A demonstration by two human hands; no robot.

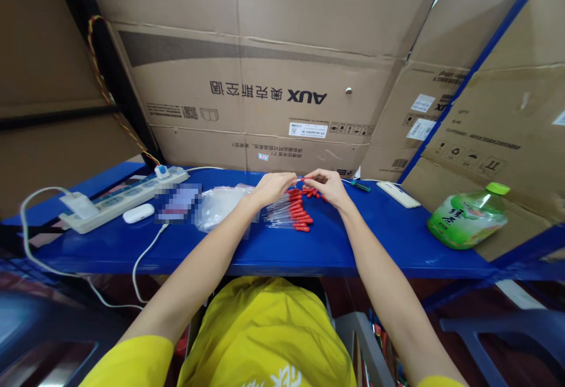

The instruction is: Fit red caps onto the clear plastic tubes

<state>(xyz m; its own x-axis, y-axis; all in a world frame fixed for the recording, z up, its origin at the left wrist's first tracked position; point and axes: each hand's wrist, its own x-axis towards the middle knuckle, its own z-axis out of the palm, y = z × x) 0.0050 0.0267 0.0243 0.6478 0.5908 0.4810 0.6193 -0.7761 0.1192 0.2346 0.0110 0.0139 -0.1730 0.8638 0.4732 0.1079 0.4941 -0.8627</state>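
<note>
Over the back part of the blue table, my left hand (278,187) and my right hand (325,184) meet with closed fingertips. Between them a dropper (301,179) shows as a short clear piece and a red rubber bulb (308,178). My left fingers pinch the clear tube side, mostly hidden by the hand; my right fingers grip the red bulb. Just below lies a row of droppers (289,213), clear tubes to the left and red bulbs to the right. Several loose red bulbs (312,193) lie under my right hand.
Clear plastic bags (220,207) lie left of the droppers, beside a blurred-out phone (179,202), a white case (138,213) and a power strip (128,196). Rightward are a green-handled screwdriver (359,186), a white phone (398,194) and a green bottle (468,219). Cardboard (265,57) walls the back.
</note>
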